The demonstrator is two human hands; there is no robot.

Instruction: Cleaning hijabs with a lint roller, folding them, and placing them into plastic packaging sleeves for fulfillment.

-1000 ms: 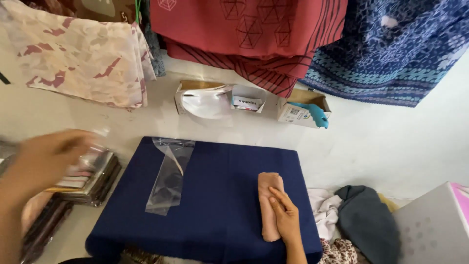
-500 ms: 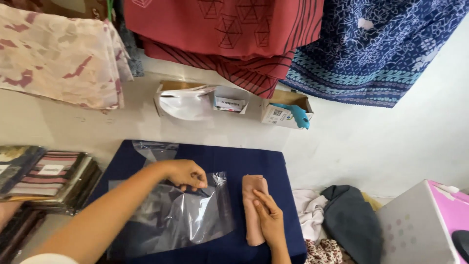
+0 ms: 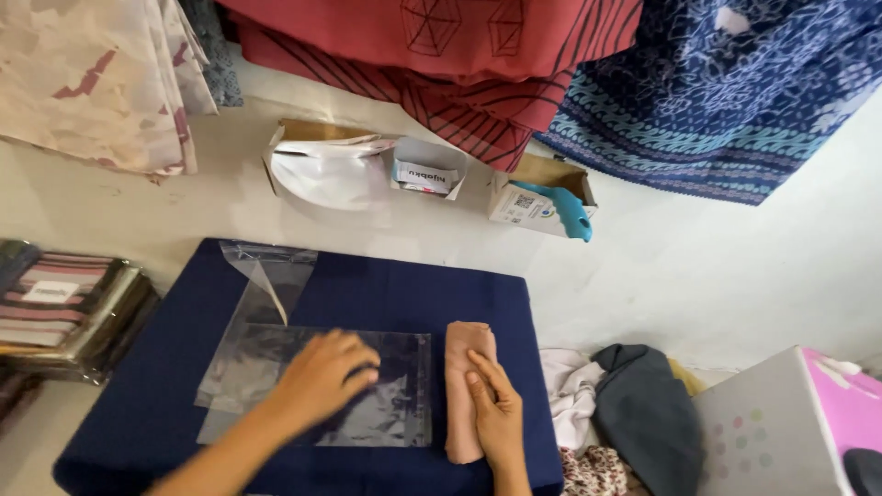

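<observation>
Currently on the dark navy cloth-covered desk (image 3: pixel 367 285): one clear plastic bag (image 3: pixel 367 386), flat, rectangular, glossy and slightly crinkled, lying under the left hand (image 3: pixel 322 377), which presses it palm-down with fingers spread and grips nothing. Just beside the bag's right edge, one folded peach-pink cloth (image 3: pixel 464 367), a soft, narrow, upright oblong roll; the right hand (image 3: pixel 496 413) rests flat on its lower half, fingers extended, not clasped. A second clear bag (image 3: pixel 271 271), thin and partly folded, lies further up the desk, overlapping the first one's corner. At left, a stack of bagged striped fabrics (image 3: pixel 64 308). At right, a heap of loose cloths (image 3: pixel 634 413), grey and white, soft and rumpled.
</observation>
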